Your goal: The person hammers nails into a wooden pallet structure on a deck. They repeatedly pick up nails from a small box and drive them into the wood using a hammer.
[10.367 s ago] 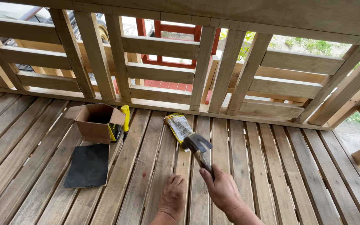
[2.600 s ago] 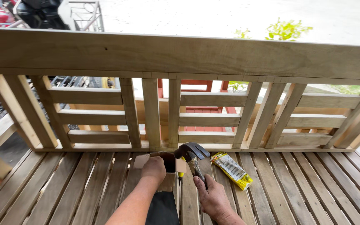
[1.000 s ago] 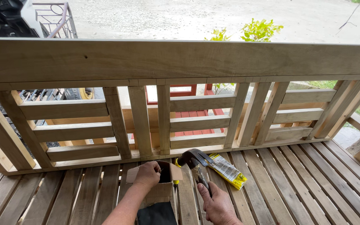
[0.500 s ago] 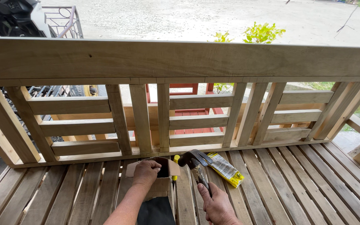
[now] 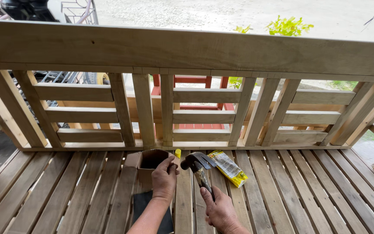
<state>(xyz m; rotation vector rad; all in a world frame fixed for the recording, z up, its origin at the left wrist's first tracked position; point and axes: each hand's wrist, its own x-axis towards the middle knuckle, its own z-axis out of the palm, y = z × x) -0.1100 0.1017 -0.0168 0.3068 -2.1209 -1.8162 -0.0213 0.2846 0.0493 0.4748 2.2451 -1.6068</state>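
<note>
A claw hammer (image 5: 199, 167) is gripped by its handle in the right hand (image 5: 221, 212), the fingers wrapped fully round the shaft, and the dark steel head is held just above the slats, near the rear edge of the seat. The left hand (image 5: 164, 180) is set at the open top of a small cardboard box (image 5: 146, 161), its fingers curled at the box's right-hand rim; whether anything is pinched between the fingertips cannot be told. The step in hand is judged to be the picking of something from the box while the hammer is kept ready; for the next move, a steady hold by the left fingers and a clear path for the hammer head would be called for. The wooden bench (image 5: 308, 195) is made of pale, rough-sawn slats with narrow gaps, and its backrest (image 5: 187, 50) is built of upright, slanted and horizontal battens under a broad top rail. A flat yellow packet (image 5: 228, 168) with a glossy face lies just right of the hammer head, and a dark, matte sheet (image 5: 146, 206) lies beneath the left wrist.
</note>
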